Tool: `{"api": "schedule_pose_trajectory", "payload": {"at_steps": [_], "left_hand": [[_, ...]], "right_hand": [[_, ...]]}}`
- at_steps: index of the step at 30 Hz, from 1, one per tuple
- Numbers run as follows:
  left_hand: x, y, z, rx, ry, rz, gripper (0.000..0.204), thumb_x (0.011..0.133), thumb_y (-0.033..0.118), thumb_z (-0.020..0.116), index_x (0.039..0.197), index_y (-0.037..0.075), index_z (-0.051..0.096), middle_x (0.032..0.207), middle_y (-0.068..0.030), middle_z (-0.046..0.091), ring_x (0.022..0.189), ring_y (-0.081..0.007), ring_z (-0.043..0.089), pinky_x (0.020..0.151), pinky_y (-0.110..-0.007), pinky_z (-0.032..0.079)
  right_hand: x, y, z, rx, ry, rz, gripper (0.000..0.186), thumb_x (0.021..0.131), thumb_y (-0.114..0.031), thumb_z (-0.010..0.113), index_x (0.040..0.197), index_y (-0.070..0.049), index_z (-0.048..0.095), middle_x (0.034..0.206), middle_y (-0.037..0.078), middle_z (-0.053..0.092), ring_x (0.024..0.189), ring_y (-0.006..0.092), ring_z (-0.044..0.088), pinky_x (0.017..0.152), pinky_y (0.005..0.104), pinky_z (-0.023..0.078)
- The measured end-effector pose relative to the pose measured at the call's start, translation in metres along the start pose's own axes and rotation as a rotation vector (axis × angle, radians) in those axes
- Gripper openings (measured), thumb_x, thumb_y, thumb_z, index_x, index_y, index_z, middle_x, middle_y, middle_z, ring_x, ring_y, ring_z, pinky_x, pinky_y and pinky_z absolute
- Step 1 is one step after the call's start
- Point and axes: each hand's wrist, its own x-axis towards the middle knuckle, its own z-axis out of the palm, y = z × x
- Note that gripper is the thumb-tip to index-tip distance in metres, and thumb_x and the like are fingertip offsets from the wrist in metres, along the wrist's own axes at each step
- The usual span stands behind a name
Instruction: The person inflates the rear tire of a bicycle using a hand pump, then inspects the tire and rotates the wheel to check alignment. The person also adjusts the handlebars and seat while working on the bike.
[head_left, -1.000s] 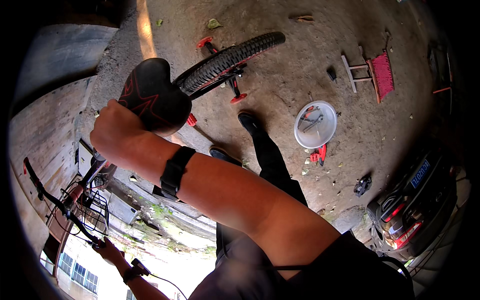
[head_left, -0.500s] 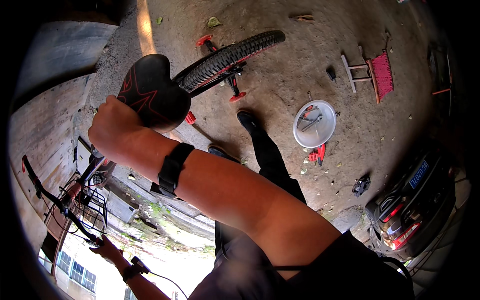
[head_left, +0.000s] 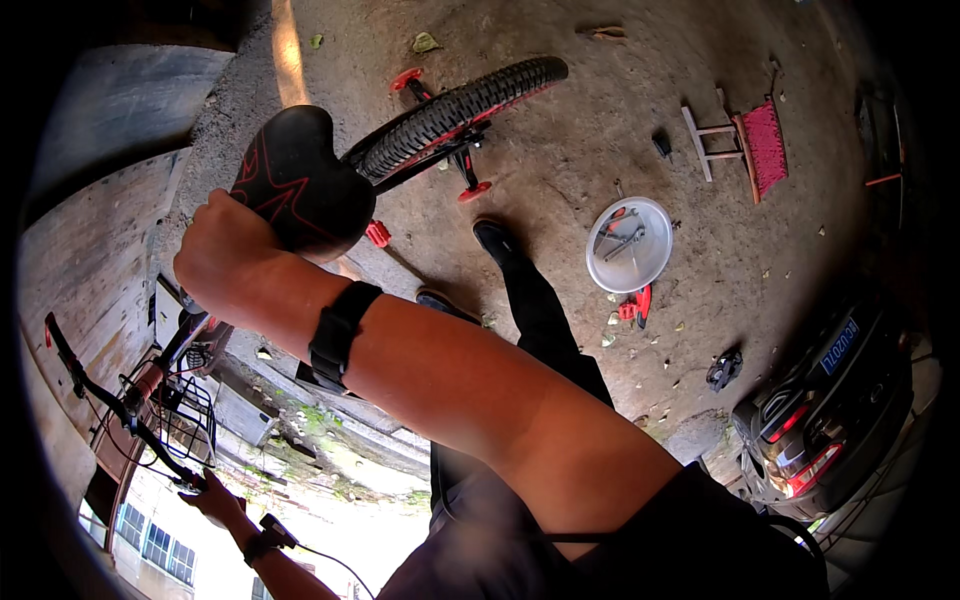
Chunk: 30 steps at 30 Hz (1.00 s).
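A bicycle with a black saddle (head_left: 320, 175) marked by red lines stands on my left. My right arm reaches across, and my right hand (head_left: 225, 240) is closed on the saddle's edge; its fingertips are hidden. Farther down on the left, my left hand (head_left: 213, 500) grips one end of the black handlebar (head_left: 152, 440). Behind the saddle, the knobby rear tyre (head_left: 455, 115) sits over a stand with red feet (head_left: 475, 191). A red pedal-like part (head_left: 377, 234) shows beside the saddle.
A white round tray (head_left: 665, 250) of metal tools lies on the dirt floor, a red-handled tool (head_left: 641, 306) beside it. Beyond are a small stool with a pink woven seat (head_left: 765, 150) and a dark car (head_left: 830, 410). A weathered wall (head_left: 95, 240) stands left.
The saddle and rear tyre have shifted very slightly left, and my right hand has gone with them. Both hands keep their hold.
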Motion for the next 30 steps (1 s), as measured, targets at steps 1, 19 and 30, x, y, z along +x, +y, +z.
{"api": "schedule_pose_trajectory", "payload": {"at_steps": [1, 19, 30], "left_hand": [[0.001, -0.001, 0.000, -0.027, -0.016, 0.020, 0.097, 0.090, 0.042, 0.077, 0.158, 0.002, 0.021, 0.121, -0.0244, 0.069, 0.106, -0.0417, 0.070, 0.084, -0.049, 0.060], [-0.005, 0.011, 0.006, -0.185, 0.020, 0.077, 0.093, 0.092, 0.037, 0.077, 0.158, 0.000, 0.023, 0.122, -0.0213, 0.070, 0.109, -0.0405, 0.070, 0.088, -0.048, 0.060], [-0.013, 0.036, -0.005, 0.017, -0.023, -0.146, 0.100, 0.086, 0.044, 0.079, 0.159, 0.007, 0.021, 0.125, -0.0248, 0.067, 0.104, -0.0433, 0.070, 0.083, -0.051, 0.062]], "right_hand": [[0.000, 0.001, 0.000, 0.003, -0.004, -0.007, 0.009, 0.072, -0.028, 0.073, 0.073, -0.021, 0.078, 0.075, -0.001, 0.073, 0.079, 0.0214, 0.068, 0.075, 0.0394, 0.043], [0.002, -0.001, 0.008, -0.010, 0.043, 0.025, 0.012, 0.074, -0.025, 0.070, 0.077, -0.021, 0.081, 0.077, 0.000, 0.075, 0.079, 0.0217, 0.069, 0.076, 0.0386, 0.042], [0.001, 0.000, 0.005, -0.012, 0.006, 0.014, 0.011, 0.075, -0.026, 0.071, 0.078, -0.021, 0.080, 0.079, 0.000, 0.075, 0.080, 0.0216, 0.069, 0.077, 0.0388, 0.042]]}}
